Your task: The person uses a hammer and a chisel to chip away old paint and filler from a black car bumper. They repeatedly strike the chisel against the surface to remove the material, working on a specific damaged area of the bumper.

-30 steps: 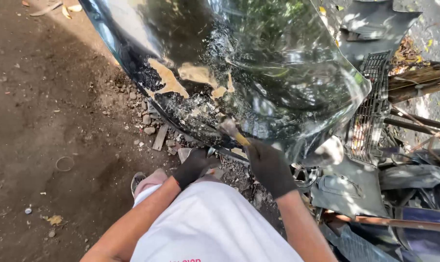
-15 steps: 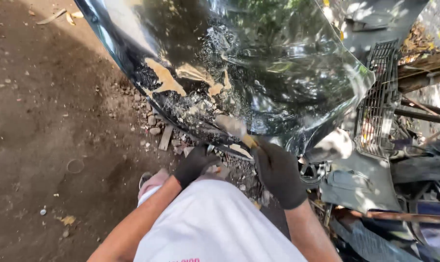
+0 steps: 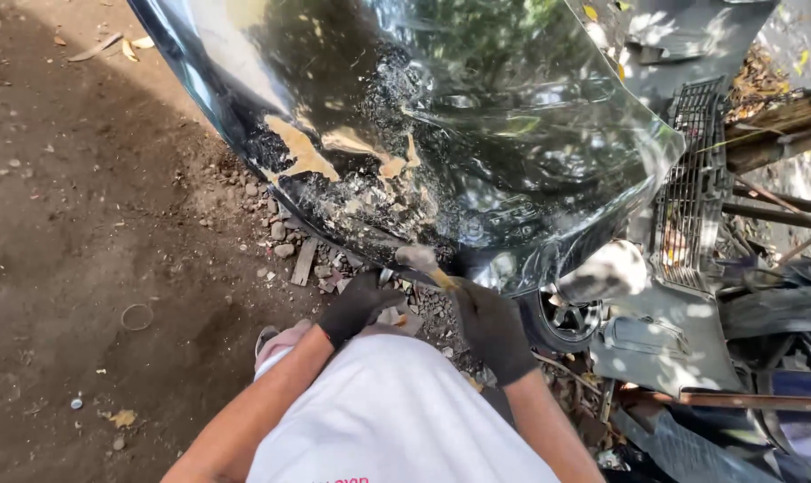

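I see a glossy black car body panel (image 3: 477,134), curved and mirror-bright, reflecting leaves and sky. Its lower edge is scraped rough, with tan, putty-like patches (image 3: 302,152) where the paint is gone. My right hand (image 3: 493,326), in a dark knit glove, is clenched around the wooden handle of a small tool (image 3: 423,264); its blurred head sits right at the panel's damaged lower rim. My left hand (image 3: 359,304), also gloved, rests low just below that rim, near pebbles and a splinter of wood (image 3: 303,261); I cannot tell whether it grips anything. My white shirt (image 3: 396,420) fills the lower middle. To the left lies dry brown dirt (image 3: 83,224), gritty with small stones. To the right, a black plastic grille (image 3: 692,179) and heaped dark car parts (image 3: 683,340) crowd close against the panel.
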